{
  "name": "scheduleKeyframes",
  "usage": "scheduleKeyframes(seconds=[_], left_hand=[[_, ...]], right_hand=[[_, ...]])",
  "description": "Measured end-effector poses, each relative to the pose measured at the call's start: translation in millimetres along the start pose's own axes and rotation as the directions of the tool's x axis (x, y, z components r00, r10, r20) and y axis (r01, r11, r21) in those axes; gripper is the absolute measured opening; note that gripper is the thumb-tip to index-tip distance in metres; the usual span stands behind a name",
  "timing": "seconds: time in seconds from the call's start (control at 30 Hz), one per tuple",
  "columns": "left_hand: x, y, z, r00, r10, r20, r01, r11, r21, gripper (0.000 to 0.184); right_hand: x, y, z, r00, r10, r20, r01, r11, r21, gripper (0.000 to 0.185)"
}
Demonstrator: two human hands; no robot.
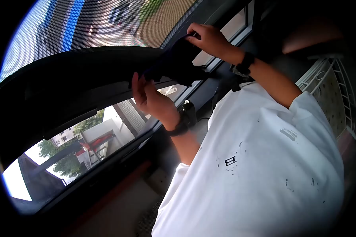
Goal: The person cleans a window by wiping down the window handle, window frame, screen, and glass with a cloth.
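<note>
A dark cloth is stretched between my two hands, in front of the window. My right hand, with a dark watch on its wrist, pinches the cloth's upper corner between thumb and fingers. Lower and to the left, my left hand is closed at the cloth's other edge, its fingertips pointing up. A dark band with a small box-like piece is on the left wrist. The cloth's folds are too dark to make out.
A mesh screen fills the upper left. Below it is a window opening, with buildings and trees outside. A window frame runs diagonally beneath my hands. A white metal rack stands at the right, beyond my white shirt.
</note>
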State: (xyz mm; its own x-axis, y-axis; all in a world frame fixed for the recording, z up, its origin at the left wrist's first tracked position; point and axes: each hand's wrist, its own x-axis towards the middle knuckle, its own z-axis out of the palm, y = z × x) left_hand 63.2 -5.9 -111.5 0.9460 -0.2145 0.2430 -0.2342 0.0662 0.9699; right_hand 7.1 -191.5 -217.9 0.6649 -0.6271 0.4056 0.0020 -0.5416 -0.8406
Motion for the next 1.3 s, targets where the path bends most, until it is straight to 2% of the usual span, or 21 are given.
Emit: scheduleKeyframes(seconds=[0.07,0.1,0.17,0.23,0.33,0.4,0.43,0.53,0.63,0.7,0.73,0.77,0.83,0.87,1.03,1.1,1.17,1.2,1.23,1.27,1.3], left_hand=[[-2.7,-5.7,4.2,0.992,-0.122,0.034,0.123,0.992,-0.018,0.044],[-5.0,-13.6,1.8,0.992,-0.12,0.036,0.121,0.993,-0.018,0.044],[-7.5,-29.4,-1.7,0.945,-0.296,0.137,0.307,0.949,-0.074,0.048],[-11.7,-21.3,3.4,0.902,-0.421,0.099,0.429,0.9,-0.082,0.049],[-7.1,-8.9,3.2,0.912,-0.401,0.091,0.407,0.912,-0.06,0.049],[-3.5,-1.4,4.6,0.957,-0.284,0.055,0.289,0.95,-0.116,0.046],[-1.6,-0.9,6.7,0.957,-0.283,0.06,0.288,0.951,-0.115,0.046],[2.3,-4.2,7.4,0.982,-0.185,0.033,0.187,0.97,-0.154,0.042],[-1.1,-26.6,-1.4,0.959,-0.273,0.08,0.283,0.945,-0.163,0.038],[-5.0,-37.1,-11.3,0.917,-0.319,0.237,0.326,0.945,0.011,0.037],[-6.5,-37.5,-14.0,0.901,-0.339,0.27,0.348,0.937,0.013,0.035],[-6.6,-38.3,-15.3,0.902,-0.338,0.269,0.347,0.938,0.014,0.035],[-6.7,-26.4,-13.1,0.849,-0.499,0.172,0.512,0.858,-0.039,0.035],[-6.8,-27.4,-19.4,0.849,-0.501,0.169,0.512,0.858,-0.033,0.035],[-4.7,-30.0,-53.0,0.893,-0.423,0.152,0.444,0.882,-0.158,0.046],[-5.0,-20.8,-62.2,0.928,-0.341,0.15,0.362,0.921,-0.143,0.054],[-1.5,-10.3,-74.2,0.944,-0.243,0.224,0.29,0.935,-0.203,0.055],[1.3,-4.5,-77.6,0.954,-0.22,0.205,0.26,0.946,-0.195,0.055],[0.9,2.0,-80.3,0.971,-0.115,0.21,0.165,0.956,-0.242,0.055],[-0.8,6.2,-84.6,0.978,-0.013,0.21,0.075,0.954,-0.29,0.055],[-1.1,9.2,-91.4,0.982,-0.002,0.188,0.057,0.957,-0.285,0.055]], right_hand=[[7.0,-2.2,-8.0,1.0,0.019,0.004,-0.019,1.0,0.013,0.02],[11.4,-2.9,-14.8,0.997,-0.001,-0.076,0.003,1.0,0.02,0.02],[24.2,-12.2,-32.6,0.965,-0.116,-0.235,0.124,0.992,0.018,0.021],[30.8,-12.9,-39.2,0.958,-0.144,-0.246,0.139,0.99,-0.039,0.02],[18.3,-9.2,-24.9,0.979,-0.122,-0.16,0.107,0.989,-0.1,0.019],[4.8,-5.4,-5.9,0.984,-0.142,-0.105,0.13,0.985,-0.115,0.019],[-2.2,-6.1,-1.6,0.996,-0.092,-0.012,0.09,0.99,-0.11,0.019],[0.6,-6.3,1.0,0.998,-0.06,0.017,0.061,0.994,-0.091,0.019],[18.3,-12.9,-19.9,0.979,-0.083,-0.185,0.08,0.996,-0.028,0.019],[25.9,-27.3,-40.2,0.961,-0.073,-0.265,0.079,0.997,0.013,0.019],[29.2,-24.7,-41.3,0.932,-0.157,-0.328,0.152,0.988,-0.04,0.019],[29.3,-24.6,-42.2,0.932,-0.157,-0.328,0.153,0.988,-0.038,0.019],[25.3,-27.3,-42.0,0.95,-0.132,-0.282,0.124,0.991,-0.047,0.019],[23.1,-28.8,-39.9,0.951,-0.127,-0.282,0.12,0.992,-0.041,0.019],[15.7,-34.7,-27.7,0.974,-0.142,-0.174,0.151,0.988,0.041,0.021],[16.2,-39.7,-30.0,0.972,-0.168,-0.166,0.181,0.981,0.065,0.021],[16.2,-43.0,-32.8,0.98,-0.158,-0.121,0.171,0.98,0.105,0.02],[16.5,-45.0,-34.4,0.974,-0.186,-0.127,0.197,0.977,0.081,0.02],[16.7,-52.4,-37.3,0.982,-0.163,-0.095,0.175,0.974,0.145,0.021],[16.6,-61.1,-38.7,0.969,-0.223,-0.11,0.237,0.961,0.143,0.021],[16.3,-69.3,-40.7,0.951,-0.282,-0.123,0.298,0.945,0.135,0.022]])
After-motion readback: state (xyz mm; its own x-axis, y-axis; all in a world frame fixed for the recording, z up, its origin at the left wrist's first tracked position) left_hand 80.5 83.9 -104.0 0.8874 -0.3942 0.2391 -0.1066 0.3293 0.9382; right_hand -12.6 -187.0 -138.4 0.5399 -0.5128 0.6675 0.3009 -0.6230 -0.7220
